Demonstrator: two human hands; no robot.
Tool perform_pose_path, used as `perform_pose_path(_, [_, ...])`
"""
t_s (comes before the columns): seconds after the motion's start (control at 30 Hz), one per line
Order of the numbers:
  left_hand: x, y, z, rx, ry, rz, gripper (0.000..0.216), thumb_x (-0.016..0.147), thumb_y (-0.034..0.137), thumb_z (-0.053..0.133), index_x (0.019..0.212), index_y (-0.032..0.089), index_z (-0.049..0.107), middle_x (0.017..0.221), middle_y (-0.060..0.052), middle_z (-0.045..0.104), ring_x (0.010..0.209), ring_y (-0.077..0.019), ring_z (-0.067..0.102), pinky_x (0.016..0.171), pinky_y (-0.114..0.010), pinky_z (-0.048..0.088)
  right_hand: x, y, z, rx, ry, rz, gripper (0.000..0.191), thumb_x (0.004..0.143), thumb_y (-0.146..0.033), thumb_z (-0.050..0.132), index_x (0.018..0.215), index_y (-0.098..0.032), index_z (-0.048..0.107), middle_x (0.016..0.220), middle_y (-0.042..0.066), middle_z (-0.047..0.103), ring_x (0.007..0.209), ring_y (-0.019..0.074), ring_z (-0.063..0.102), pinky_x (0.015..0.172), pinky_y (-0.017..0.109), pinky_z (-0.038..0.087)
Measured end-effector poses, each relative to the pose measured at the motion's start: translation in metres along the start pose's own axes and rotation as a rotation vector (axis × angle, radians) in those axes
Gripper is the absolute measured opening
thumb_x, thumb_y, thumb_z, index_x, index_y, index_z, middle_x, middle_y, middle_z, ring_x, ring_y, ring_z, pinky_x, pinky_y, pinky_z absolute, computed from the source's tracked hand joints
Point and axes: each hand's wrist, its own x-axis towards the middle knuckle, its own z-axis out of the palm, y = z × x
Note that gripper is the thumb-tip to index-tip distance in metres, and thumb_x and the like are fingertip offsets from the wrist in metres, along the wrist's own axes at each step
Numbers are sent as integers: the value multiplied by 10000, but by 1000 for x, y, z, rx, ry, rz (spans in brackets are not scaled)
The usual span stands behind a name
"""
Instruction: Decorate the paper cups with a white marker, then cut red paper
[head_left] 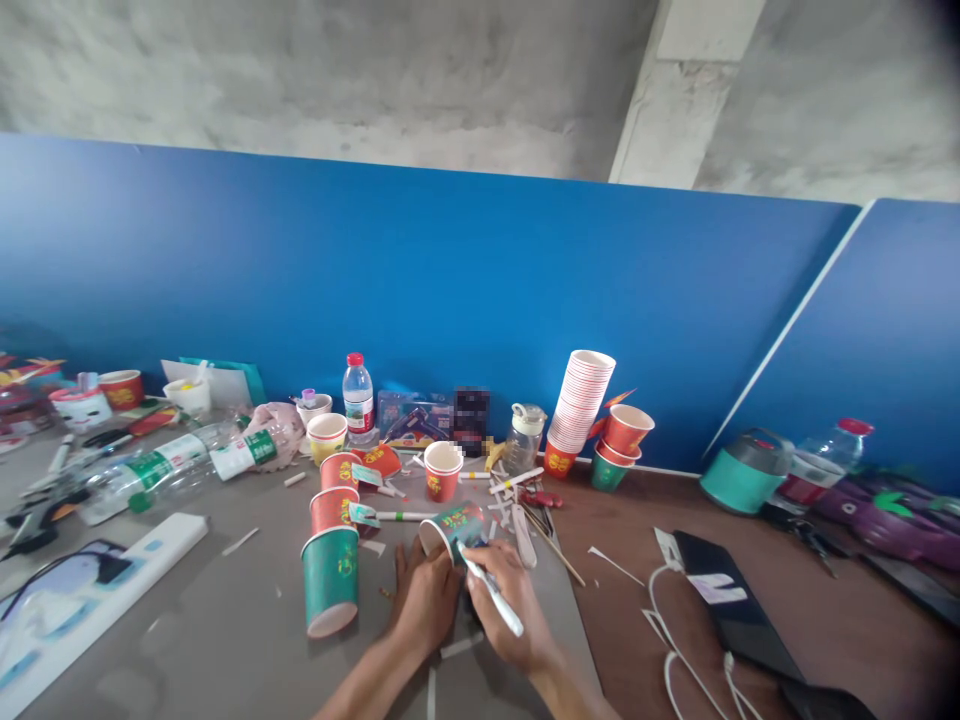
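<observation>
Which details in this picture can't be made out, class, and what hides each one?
All in the head view:
Lower side of the held cup: covered by the left hand.
Any mark made by the pen in the right hand: too small to tell.
Dark object by the wall: blurred into blocks.
Small print on the bottle label: too small.
Purple item: cut off by the right edge.

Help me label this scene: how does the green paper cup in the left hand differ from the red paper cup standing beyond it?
The green paper cup is tipped sideways; the red paper cup stands upright. The left hand holds the green paper cup, with the right hand's white pen at it; no hand touches the red paper cup. Both have pale insides and printed designs.
</observation>
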Motion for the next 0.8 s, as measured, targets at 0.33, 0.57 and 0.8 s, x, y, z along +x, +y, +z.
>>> perform_pose_path(0.33, [-1, 2, -2, 2, 6, -16, 352, 840, 184, 387, 1044, 295, 651, 1203, -31, 628, 1234, -290, 408, 1063, -568, 127, 3, -1, -1, -71, -19, -45, 247, 782, -152, 468, 972, -207, 615, 829, 49, 677, 850, 220, 614, 873, 422, 432])
perform_pose_path(0.57, [-1, 4, -3, -9, 8, -3, 371, 835, 159, 369, 1039, 281, 654, 1195, -40, 633, 1229, -300, 414, 1048, -594, 128, 2, -3, -1, 28, 1, 54, 248, 772, -170, 495, 964, -210, 646, 832, 58, 668, 817, 219, 620, 763, 363, 492])
perform_pose_path(0.8, [-2, 3, -3, -39, 27, 11, 344, 826, 193, 401, 1049, 288, 645, 1175, -34, 642, 1230, -307, 409, 1048, -596, 125, 1, 9, 0, 106, 88, 212, 254, 770, -188, 518, 970, -215, 672, 950, 75, 692, 927, 248, 614, 835, 390, 476])
